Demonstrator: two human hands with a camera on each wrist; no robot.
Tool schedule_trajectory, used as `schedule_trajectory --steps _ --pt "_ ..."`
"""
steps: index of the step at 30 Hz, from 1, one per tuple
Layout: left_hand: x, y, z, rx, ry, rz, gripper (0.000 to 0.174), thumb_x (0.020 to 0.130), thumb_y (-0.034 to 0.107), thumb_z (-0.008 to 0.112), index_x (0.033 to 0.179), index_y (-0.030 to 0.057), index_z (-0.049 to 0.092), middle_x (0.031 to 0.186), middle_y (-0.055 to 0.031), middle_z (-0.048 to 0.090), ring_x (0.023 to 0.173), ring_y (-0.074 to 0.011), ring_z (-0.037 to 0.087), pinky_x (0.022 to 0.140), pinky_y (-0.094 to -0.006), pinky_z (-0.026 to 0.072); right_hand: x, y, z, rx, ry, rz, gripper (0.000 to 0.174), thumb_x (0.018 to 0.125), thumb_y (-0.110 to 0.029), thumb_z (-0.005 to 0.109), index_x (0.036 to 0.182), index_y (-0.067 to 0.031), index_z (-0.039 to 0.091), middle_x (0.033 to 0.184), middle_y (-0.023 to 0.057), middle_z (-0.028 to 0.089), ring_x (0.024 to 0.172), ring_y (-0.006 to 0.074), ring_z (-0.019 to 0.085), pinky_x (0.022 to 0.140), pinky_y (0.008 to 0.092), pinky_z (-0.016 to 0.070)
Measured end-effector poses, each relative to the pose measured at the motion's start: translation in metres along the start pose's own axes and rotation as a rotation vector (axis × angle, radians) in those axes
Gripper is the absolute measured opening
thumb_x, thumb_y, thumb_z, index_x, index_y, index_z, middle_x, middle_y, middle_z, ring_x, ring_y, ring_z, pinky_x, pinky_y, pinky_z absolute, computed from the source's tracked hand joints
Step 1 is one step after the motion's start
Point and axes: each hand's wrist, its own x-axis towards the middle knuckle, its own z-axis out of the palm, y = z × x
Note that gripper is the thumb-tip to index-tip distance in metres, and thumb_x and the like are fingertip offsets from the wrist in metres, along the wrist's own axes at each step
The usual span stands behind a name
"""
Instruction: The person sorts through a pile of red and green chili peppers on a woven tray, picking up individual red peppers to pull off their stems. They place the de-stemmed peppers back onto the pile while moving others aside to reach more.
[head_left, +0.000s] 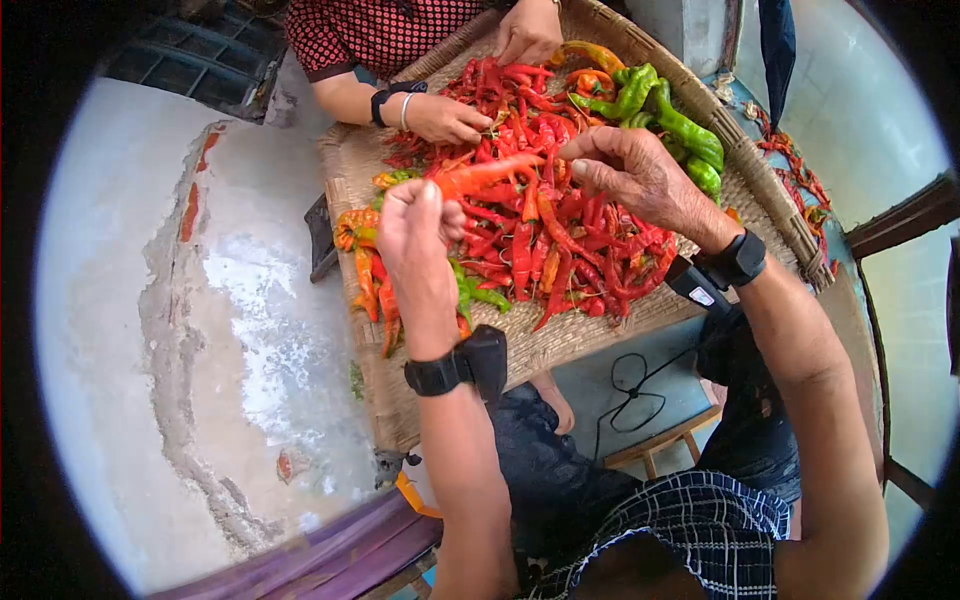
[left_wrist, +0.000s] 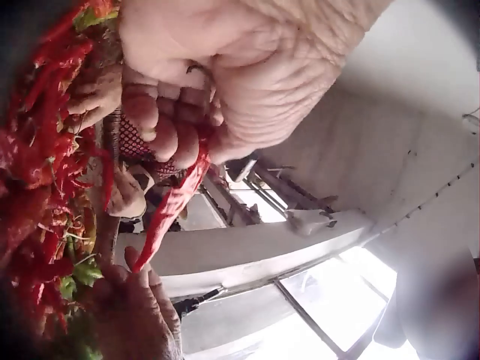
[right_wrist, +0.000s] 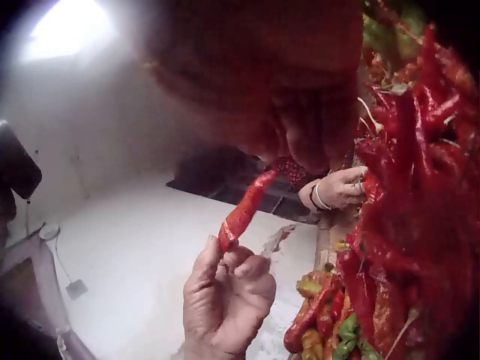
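My left hand [head_left: 415, 225] pinches a long red chili pepper [head_left: 490, 175] at its thick end, above the heap of red peppers [head_left: 520, 245]. A thin curled stem [left_wrist: 199, 69] shows at the left palm in the left wrist view. The pepper stretches across toward my right hand [head_left: 645, 180], whose thumb and forefinger come together at its narrow tip. In the right wrist view, my left hand [right_wrist: 229, 300] holds the pepper [right_wrist: 247, 210] from below, and the dark, blurred fingers of my right hand meet its upper end.
A large woven tray [head_left: 370, 400] carries the heap, with green peppers [head_left: 690, 130] at its far right and orange-red ones [head_left: 365, 260] at the left. Across it, another person's hands [head_left: 450, 118] work among the peppers. A cracked wall [head_left: 260, 330] stands at left.
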Motion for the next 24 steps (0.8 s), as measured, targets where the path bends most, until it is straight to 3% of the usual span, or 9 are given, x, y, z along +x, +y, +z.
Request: schedule_trajectory --steps 4,8,10,14,16,18,19,20,24 --pt "0.046 -0.005 -0.010 0.054 0.025 0.059 0.023 0.094 0.022 0.059 0.108 0.0061 0.052 0.084 -0.0035 0.061 0.073 -0.0107 0.059 0.067 -0.0235 0.0473 0.000 -0.003 0.003 -0.049 0.020 0.000 0.020 0.092 -0.013 0.058 0.103 0.0032 0.062 0.079 0.0067 0.063 0.074 0.0117 0.058 0.069 0.0296 0.0495" --pt "0.077 -0.042 -0.037 0.159 0.073 -0.001 0.047 0.094 0.024 0.059 0.131 0.0006 0.042 0.102 -0.0086 0.060 0.082 -0.0137 0.062 0.066 -0.0230 0.0486 0.003 -0.001 0.004 -0.087 -0.006 -0.024 0.019 0.091 -0.012 0.059 0.102 0.0029 0.062 0.080 0.0088 0.064 0.076 0.0144 0.061 0.071 0.0305 0.0503" --pt "0.089 -0.077 -0.062 0.664 0.028 -0.230 0.050 0.092 0.024 0.060 0.131 -0.0020 0.042 0.106 -0.0121 0.060 0.082 -0.0177 0.063 0.061 -0.0270 0.0509 0.003 0.002 0.006 -0.092 -0.003 -0.031 0.018 0.091 -0.011 0.059 0.102 0.0029 0.062 0.081 0.0098 0.065 0.076 0.0154 0.062 0.071 0.0310 0.0505" --pt "0.096 -0.119 -0.062 1.041 0.026 -0.158 0.059 0.089 0.025 0.064 0.135 -0.0019 0.038 0.106 -0.0144 0.060 0.076 -0.0197 0.062 0.056 -0.0315 0.0519 0.003 0.005 0.009 -0.122 -0.073 -0.092 0.017 0.092 -0.009 0.058 0.103 0.0039 0.061 0.085 0.0085 0.065 0.079 0.0149 0.062 0.074 0.0299 0.0504" --pt "0.100 -0.119 -0.053 1.053 -0.060 -0.315 0.082 0.083 0.034 0.064 0.143 -0.0046 0.025 0.143 -0.0274 0.037 0.130 -0.0380 0.040 0.107 -0.0418 0.0336 0.002 0.002 0.007 -0.154 -0.117 -0.058 0.018 0.093 -0.008 0.057 0.105 0.0049 0.059 0.087 0.0053 0.064 0.082 0.0122 0.060 0.077 0.0275 0.0500" --pt "0.102 -0.121 -0.045 1.023 0.000 -0.333 0.087 0.080 0.036 0.068 0.144 -0.0035 0.024 0.143 -0.0272 0.036 0.131 -0.0366 0.040 0.108 -0.0409 0.0334 0.001 0.000 0.005 -0.201 -0.147 -0.085 0.017 0.093 -0.008 0.058 0.105 0.0039 0.059 0.088 0.0091 0.065 0.083 0.0134 0.062 0.077 0.0289 0.0506" --pt "0.105 -0.121 -0.045 1.024 -0.008 -0.371 0.091 0.078 0.038 0.069 0.145 -0.0025 0.023 0.142 -0.0272 0.037 0.130 -0.0368 0.041 0.107 -0.0412 0.0340 0.002 0.001 0.007 -0.198 -0.088 -0.123 0.014 0.089 -0.008 0.059 0.099 0.0020 0.063 0.084 0.0158 0.066 0.078 0.0260 0.065 0.073 0.0355 0.0513" --pt "0.108 -0.122 -0.044 1.026 -0.016 -0.411 0.095 0.077 0.040 0.071 0.146 -0.0015 0.021 0.142 -0.0272 0.038 0.129 -0.0371 0.042 0.107 -0.0416 0.0346 0.002 0.002 0.006 -0.202 -0.085 -0.121 0.014 0.089 -0.008 0.059 0.099 0.0020 0.063 0.084 0.0158 0.066 0.078 0.0260 0.065 0.073 0.0355 0.0513" --pt "0.099 -0.109 -0.034 0.872 0.025 -0.408 0.075 0.068 0.028 0.079 0.129 -0.0028 0.046 0.122 -0.0202 0.057 0.106 -0.0296 0.059 0.090 -0.0379 0.0471 0.002 0.002 0.005 -0.244 -0.099 -0.153 0.015 0.089 -0.008 0.059 0.100 0.0022 0.063 0.085 0.0174 0.066 0.080 0.0294 0.065 0.074 0.0377 0.0514"
